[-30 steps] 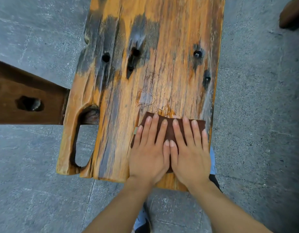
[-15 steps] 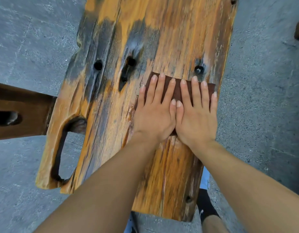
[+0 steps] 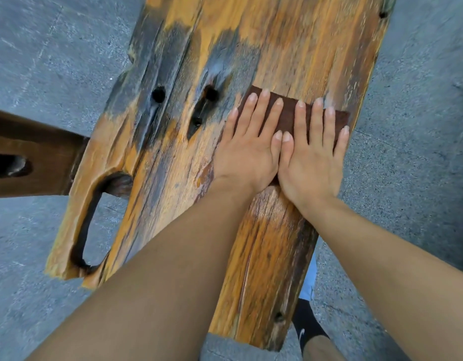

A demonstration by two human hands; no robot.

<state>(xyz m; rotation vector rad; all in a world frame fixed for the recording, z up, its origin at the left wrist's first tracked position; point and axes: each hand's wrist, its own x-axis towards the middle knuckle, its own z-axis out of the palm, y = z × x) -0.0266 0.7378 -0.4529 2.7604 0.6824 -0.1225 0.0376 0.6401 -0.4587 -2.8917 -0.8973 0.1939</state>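
Concrete floor (image 3: 42,61) lay grey under everything. At the far left a dark brown beam (image 3: 42,162) with a slot in it ran up to the edge of the plank (image 3: 168,194), a weathered orange board streaked with grey-black patches. The plank's left edge had a long cut-out loop (image 3: 87,230), and dark round holes (image 3: 158,95) sat farther up, beside a dark split.

Right of those holes the left hand (image 3: 247,152) lay flat, palm down, with its fingers straight and slightly spread, pressing on the brown abrasive sheet (image 3: 289,114). That sheet lay on the right half of the plank, near its right edge. Both hands covered most of it, and only its far edge and right corner showed beyond the fingertips.

The right hand (image 3: 312,162) lay just beside the left, thumbs touching. It was equally flat, fingers straight on the sheet, and its little finger reached the sheet's right end. Neither hand curled round anything. Both bare forearms crossed the near part of the plank. Low at the right, past the plank's near end, a black shoe (image 3: 307,332) showed on the floor.
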